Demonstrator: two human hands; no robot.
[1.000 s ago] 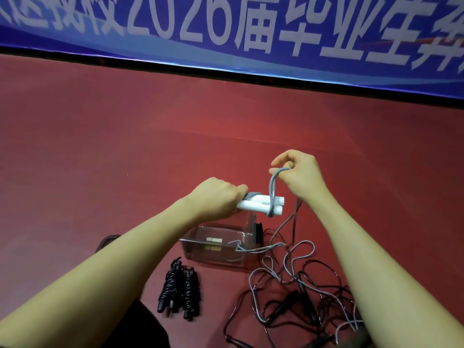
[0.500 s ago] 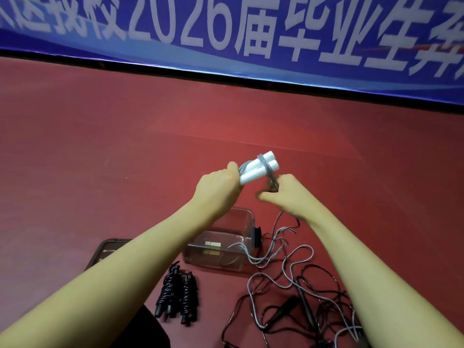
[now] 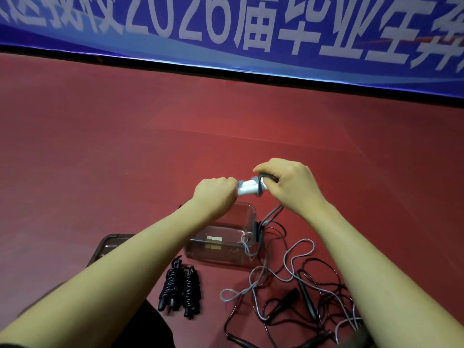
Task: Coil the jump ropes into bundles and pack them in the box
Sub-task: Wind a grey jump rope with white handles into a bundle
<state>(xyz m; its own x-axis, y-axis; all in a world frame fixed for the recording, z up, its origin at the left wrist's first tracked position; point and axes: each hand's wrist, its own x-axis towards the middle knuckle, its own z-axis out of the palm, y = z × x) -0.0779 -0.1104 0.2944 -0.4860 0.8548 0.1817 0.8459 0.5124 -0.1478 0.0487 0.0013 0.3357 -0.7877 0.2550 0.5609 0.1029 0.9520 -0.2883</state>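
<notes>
Loose ropes: a tangle of grey cord [image 3: 283, 277] and black ropes [image 3: 303, 300] lies on the red floor [image 3: 100, 151] nearest the person, below the right forearm.
Finished bundles: two black coiled bundles [image 3: 179, 285] lie side by side on the floor, just left of the tangle.
Box: the clear box [image 3: 226, 244] sits on the floor just beyond the bundles, open, with a little grey cord draped over its right wall.
Lid: a dark-rimmed lid [image 3: 110, 244] lies left of the box, partly hidden by the left forearm.
Left hand: the left hand [image 3: 216, 194] is fisted round one end of the white handles [image 3: 248, 188].
Right hand: the right hand [image 3: 288, 184] pinches the grey cord at the handles' other end, fingers curled over it.
Key relation: the handles' long axis runs left to right between the hands, held above the box; the free cord hangs down from the right hand, so I judge that hand does the winding.
Backdrop: a blue banner [image 3: 226, 28] runs along the far edge.
</notes>
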